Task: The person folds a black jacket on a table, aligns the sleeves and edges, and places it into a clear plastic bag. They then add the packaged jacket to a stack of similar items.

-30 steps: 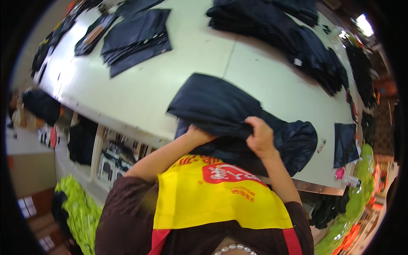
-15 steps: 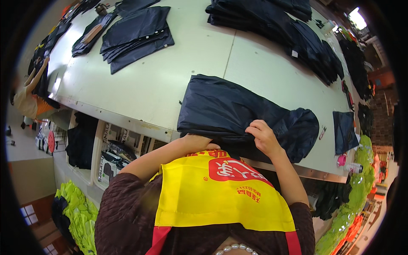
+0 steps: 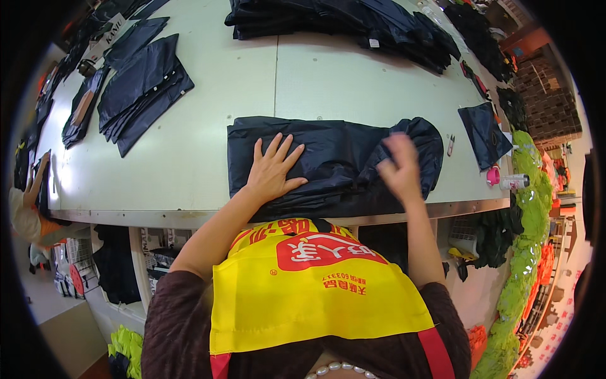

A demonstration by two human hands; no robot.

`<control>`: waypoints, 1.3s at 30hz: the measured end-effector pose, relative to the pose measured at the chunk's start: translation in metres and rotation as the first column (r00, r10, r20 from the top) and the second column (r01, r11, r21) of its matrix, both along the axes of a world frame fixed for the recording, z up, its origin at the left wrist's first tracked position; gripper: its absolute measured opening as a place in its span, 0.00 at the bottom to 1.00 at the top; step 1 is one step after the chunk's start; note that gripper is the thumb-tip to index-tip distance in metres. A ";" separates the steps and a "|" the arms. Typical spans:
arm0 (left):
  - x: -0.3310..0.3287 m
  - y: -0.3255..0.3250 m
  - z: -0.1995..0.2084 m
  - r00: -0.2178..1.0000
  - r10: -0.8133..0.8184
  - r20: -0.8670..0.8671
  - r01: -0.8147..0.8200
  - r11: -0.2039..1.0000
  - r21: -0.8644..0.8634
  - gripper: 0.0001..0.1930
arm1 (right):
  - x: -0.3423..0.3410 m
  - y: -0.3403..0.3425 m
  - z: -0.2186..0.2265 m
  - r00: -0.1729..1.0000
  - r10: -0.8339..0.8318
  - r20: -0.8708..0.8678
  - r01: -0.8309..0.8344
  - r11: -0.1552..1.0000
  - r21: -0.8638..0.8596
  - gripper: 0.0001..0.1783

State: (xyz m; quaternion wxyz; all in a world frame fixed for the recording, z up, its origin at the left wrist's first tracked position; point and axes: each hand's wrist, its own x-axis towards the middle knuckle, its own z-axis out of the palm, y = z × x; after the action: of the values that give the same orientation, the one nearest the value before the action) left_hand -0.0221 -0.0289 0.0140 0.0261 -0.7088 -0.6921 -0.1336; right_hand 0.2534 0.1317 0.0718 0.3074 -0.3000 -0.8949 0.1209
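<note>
A dark navy garment (image 3: pixel 328 151) of thin, slightly shiny fabric lies folded along the table's near edge, its right end rounded and bunched. My left hand (image 3: pixel 273 174) presses flat on the left part, fingers spread. Over the bunched right end hovers my right hand (image 3: pixel 401 174), blurred by motion, with its thumb apart from the fingers and no fabric visible between them. Whether it touches the cloth is hard to tell.
The pale table (image 3: pixel 208 145) bears a long pile of dark garments (image 3: pixel 341 25) at the back and a smaller stack (image 3: pixel 142 88) at left. To the right lie small snips (image 3: pixel 451 145), a dark folded piece (image 3: pixel 485 136), a pink roll (image 3: pixel 493 175) and bright green garments (image 3: pixel 527 208).
My left hand has come up from the near edge onto the garment's top and spread flat. The right hand has let go of the front edge and lifted. The garment now lies straighter along the table.
</note>
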 end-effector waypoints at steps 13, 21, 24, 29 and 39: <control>0.003 0.002 -0.006 1.000 -0.008 0.014 0.008 1.000 0.022 0.41 | 0.094 0.089 0.039 0.517 -0.696 -0.498 -0.334 0.371 -0.866 0.28; 0.009 -0.003 -0.005 0.991 0.137 0.011 -0.137 0.990 0.028 0.38 | -0.191 -0.126 0.067 0.908 0.399 0.125 -0.306 0.838 -0.451 0.28; 0.007 -0.020 -0.006 0.980 0.187 0.072 -0.190 0.981 0.041 0.36 | -0.232 -0.157 -0.007 0.843 0.263 0.470 -0.156 0.955 -0.254 0.31; 0.009 -0.029 -0.012 0.982 0.170 0.086 -0.173 0.985 0.030 0.33 | -0.254 -0.164 -0.008 0.697 0.163 0.698 -0.164 0.984 -0.066 0.48; 0.040 -0.055 0.001 0.965 -0.196 0.174 0.211 0.975 -0.071 0.26 | -0.257 -0.162 -0.008 0.379 0.221 0.899 -0.435 0.900 -0.038 0.30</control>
State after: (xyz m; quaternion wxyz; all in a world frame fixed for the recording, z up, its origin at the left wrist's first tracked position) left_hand 0.0179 -0.0838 0.0155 -0.0770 -0.7630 -0.6207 -0.1632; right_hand -0.0032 -0.0305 0.0636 -0.2061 -0.1006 -0.9694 -0.0873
